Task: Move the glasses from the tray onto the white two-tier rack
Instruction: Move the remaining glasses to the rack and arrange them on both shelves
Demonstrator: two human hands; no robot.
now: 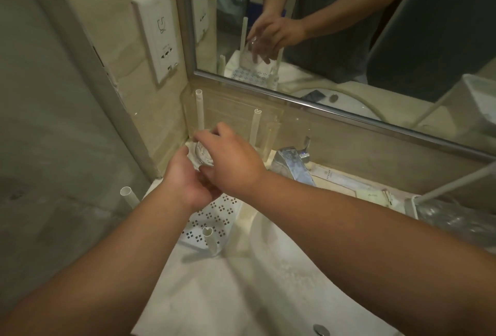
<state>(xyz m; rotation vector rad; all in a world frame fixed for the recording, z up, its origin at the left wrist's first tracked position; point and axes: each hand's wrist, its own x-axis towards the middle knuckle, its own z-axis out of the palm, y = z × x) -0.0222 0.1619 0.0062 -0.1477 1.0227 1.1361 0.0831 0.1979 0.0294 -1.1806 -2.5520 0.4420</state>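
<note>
**Inspector:** What was the risk at that point?

**Assessor:** In my judgement, the clear glass (201,153) could have struck the rack's upright white posts (200,110) or slipped, since two hands crowded one small tumbler over the perforated rack shelf (214,214).

**Inspector:** And the glass against the fingers?

**Assessor:** It sat between both hands above the shelf's back corner. The right hand (230,163) curled over its top and far side; the left hand (185,185) cupped it from below. Both were grasping it.

**Inspector:** The tray?

**Assessor:** The tray (412,205) lay well apart, at right.
</note>
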